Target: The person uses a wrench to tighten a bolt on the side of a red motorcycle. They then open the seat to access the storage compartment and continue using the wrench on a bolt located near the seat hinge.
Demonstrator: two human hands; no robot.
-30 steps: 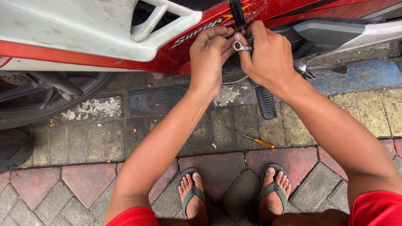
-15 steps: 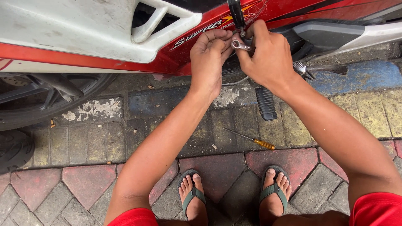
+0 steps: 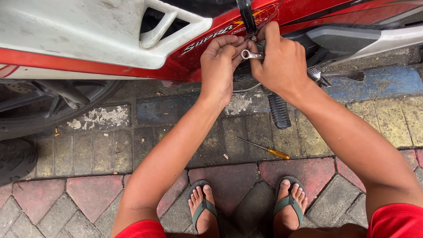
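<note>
A: Biggest thing first?

B: Red and white motorcycle body panel (image 3: 110, 39) across the top, black front tyre (image 3: 26, 128) at the left, all parked on the grey and red brick pavement (image 3: 79, 194).

A: Hands?

B: Both up at the motorcycle's side, close together by a black upright lever (image 3: 246, 17). Right hand (image 3: 282, 61) is closed round the handle of a small silver metal spanner (image 3: 252, 55); its ring end pokes out between the two hands. Looks gripped that way for turning leverage on a fastener, though the fastener itself is hidden.

A: Left?

B: Left hand (image 3: 220, 66) is curled, fingertips touching the spanner's ring end, probably steadying it on the bolt. Can't tell whether it grips anything.

A: Smaller stuff?

B: Black ribbed rubber footpeg (image 3: 279, 111) just below the right wrist. Yellow-handled screwdriver (image 3: 264, 150) lies flat on the pavement between the arms, within reach, near the green flip-flops (image 3: 288, 202).
</note>
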